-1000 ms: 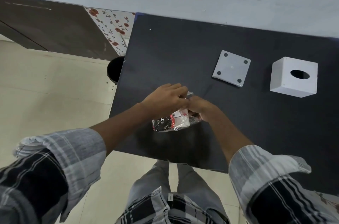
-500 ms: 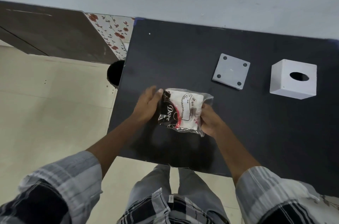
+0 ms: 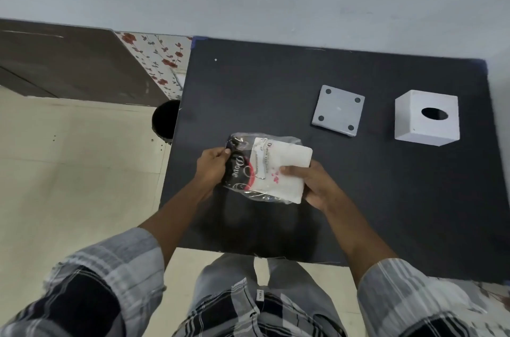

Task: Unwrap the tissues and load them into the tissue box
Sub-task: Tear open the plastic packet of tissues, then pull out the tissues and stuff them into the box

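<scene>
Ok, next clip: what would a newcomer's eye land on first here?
First, the tissue pack, held above the black table near its front left: the left hand grips the dark printed wrapper end, the right hand the white tissue stack sticking out. Then, far right, the white tissue box with its oval opening, and beside it the grey square base plate.

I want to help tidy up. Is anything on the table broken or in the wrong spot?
Nothing looks broken. The tissue box sits without its base plate, which lies beside it, feet up. That seems deliberate, for loading.
</scene>
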